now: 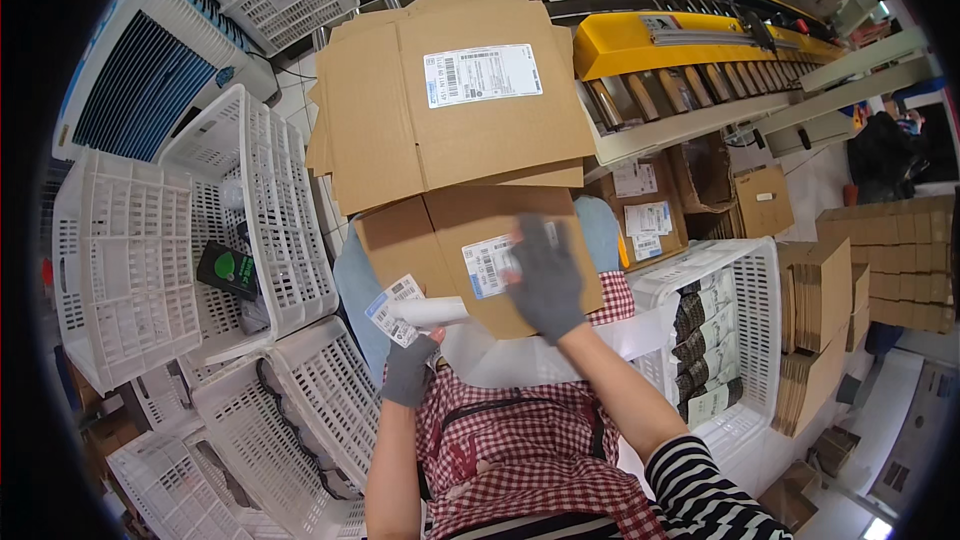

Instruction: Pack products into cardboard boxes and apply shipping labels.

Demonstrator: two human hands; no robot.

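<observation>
My left hand [411, 371], in a grey fingerless glove, grips a strip of printed adhesive labels [397, 307]. The strip's pale backing paper [517, 356] curls across my lap toward the right. A flat brown cardboard carton [397, 240] lies on my knees. On it sits a white shipping label [487, 266], partly covered by my right hand [546, 277]. That gloved hand is blurred and lies flat over the label's right side, seemingly touching it. Beyond, a stack of flattened cartons [367, 112] bears another shipping label [484, 75] on its top sheet.
White plastic crates [289, 240] crowd the left side, one with a dark green box [227, 270]. At right, a crate [757, 330] holds several packaged goods. A yellow-railed roller conveyor [675, 45] stands at the upper right. Folded cartons [817, 300] are stacked at far right.
</observation>
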